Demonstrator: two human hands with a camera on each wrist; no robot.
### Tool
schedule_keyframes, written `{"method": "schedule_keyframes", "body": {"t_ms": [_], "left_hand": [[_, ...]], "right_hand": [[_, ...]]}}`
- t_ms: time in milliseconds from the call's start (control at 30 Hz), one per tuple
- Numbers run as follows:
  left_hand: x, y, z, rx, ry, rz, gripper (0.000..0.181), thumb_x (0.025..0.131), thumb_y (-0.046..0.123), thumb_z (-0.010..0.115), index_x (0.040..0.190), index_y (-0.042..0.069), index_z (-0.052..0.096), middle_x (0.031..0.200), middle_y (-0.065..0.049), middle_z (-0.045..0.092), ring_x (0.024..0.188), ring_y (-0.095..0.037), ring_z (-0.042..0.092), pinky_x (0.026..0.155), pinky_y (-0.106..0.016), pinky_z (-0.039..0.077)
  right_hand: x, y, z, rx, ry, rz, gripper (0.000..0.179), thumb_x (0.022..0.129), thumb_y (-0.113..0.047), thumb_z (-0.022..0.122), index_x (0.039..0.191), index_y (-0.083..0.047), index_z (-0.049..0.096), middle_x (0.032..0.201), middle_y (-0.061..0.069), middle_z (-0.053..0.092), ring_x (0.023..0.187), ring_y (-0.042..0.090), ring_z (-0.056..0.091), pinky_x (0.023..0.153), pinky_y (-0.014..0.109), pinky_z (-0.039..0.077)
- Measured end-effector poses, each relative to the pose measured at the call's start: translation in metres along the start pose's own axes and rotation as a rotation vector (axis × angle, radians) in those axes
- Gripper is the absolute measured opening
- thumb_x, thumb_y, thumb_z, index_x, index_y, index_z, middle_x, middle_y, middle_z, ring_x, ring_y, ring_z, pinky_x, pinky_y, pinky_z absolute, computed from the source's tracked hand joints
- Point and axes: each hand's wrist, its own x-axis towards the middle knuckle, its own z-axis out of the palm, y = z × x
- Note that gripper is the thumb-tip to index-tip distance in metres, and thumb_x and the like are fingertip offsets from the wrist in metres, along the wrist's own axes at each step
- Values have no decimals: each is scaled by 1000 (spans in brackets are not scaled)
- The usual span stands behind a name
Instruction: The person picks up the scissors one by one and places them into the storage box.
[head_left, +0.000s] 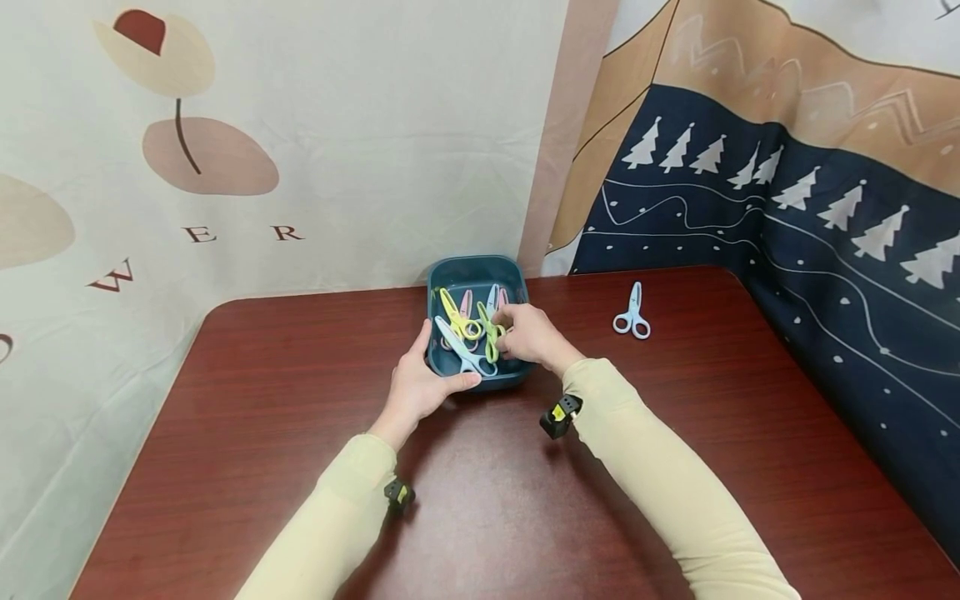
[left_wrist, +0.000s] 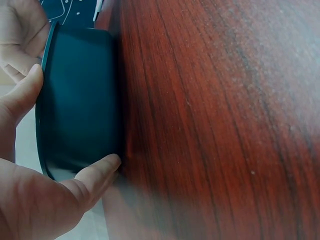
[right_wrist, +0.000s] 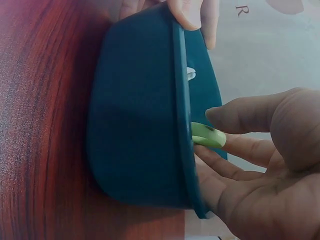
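A dark teal plastic bin (head_left: 476,271) stands at the table's back edge. My left hand (head_left: 416,385) holds its near left corner, thumb at the front rim and fingers along the side. My right hand (head_left: 531,335) reaches over the bin's right rim. Its thumb and fingers pinch a green pair of scissors (right_wrist: 209,135) by the handle. Beside that lie yellow scissors (head_left: 455,311) and light blue scissors (head_left: 456,340), with pink scissors (head_left: 467,302) and another blue pair (head_left: 492,298) behind. The bin wall hides most of the green pair in the right wrist view.
A light blue pair of scissors (head_left: 634,317) lies alone on the reddish-brown wooden table (head_left: 300,400), right of the bin. Printed cloths (head_left: 390,150) hang behind the table and along its right side. Each wrist wears a small black camera (head_left: 561,416).
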Motion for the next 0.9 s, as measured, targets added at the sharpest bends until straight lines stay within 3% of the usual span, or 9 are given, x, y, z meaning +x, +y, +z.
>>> {"method": "schedule_keyframes", "body": {"t_ms": [300,500,900], "left_hand": [[-1,1,0,6,0,-5,123,75,35,94,168,22,15,163,-18,38,144,-34,42,111,-48,45],[0,1,-1,5,-4,-7,122,75,36,94,168,23,15,163,-18,37,145,-33,41,111,-48,45],[0,1,0,-4,-8,-7,123,75,35,94,168,23,14,165,-16,35,146,-33,40,113,-48,43]], "right_hand": [[-6,-3,-10,-225,63,-92,35,96,-8,66,131,-1,67,126,17,68,112,28,62,98,41,54],[-13,-2,-19,-182,84,-105,34,99,-10,67,131,0,67,129,19,67,104,28,64,93,40,57],[-26,13,-38,-110,141,-99,31,98,-10,65,128,-4,69,130,19,65,110,32,62,92,45,55]]}}
